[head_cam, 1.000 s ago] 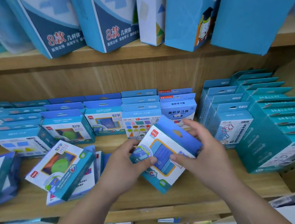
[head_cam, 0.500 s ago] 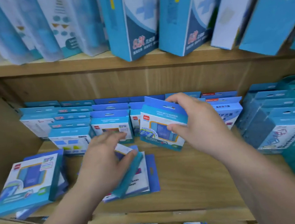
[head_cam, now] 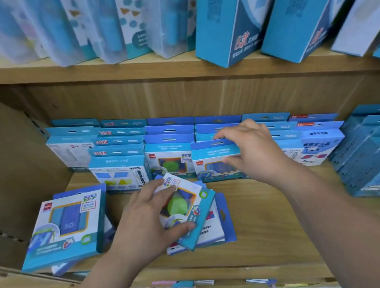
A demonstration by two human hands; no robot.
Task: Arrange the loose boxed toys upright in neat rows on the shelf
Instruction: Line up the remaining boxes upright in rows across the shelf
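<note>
**Shelf inspection: one box held upright, one held flat**

The right hand (head_cam: 254, 153) grasps a blue-window box (head_cam: 212, 165), fingers over its hang tab and thumb on its front face. This box stands upright on the shelf (head_cam: 276, 224) at the front of a middle row, just beside the other upright boxes (head_cam: 120, 161).

The left hand (head_cam: 143, 225) grips a green-piece box (head_cam: 186, 205) across its face, thumb at the lower edge. That box lies tilted on a small pile of flat boxes (head_cam: 215, 233) near the shelf front.

Another loose box (head_cam: 66, 229) lies face up at the left, resting on further boxes.

Tall boxes (head_cam: 224, 21) stand on the shelf above.
</note>
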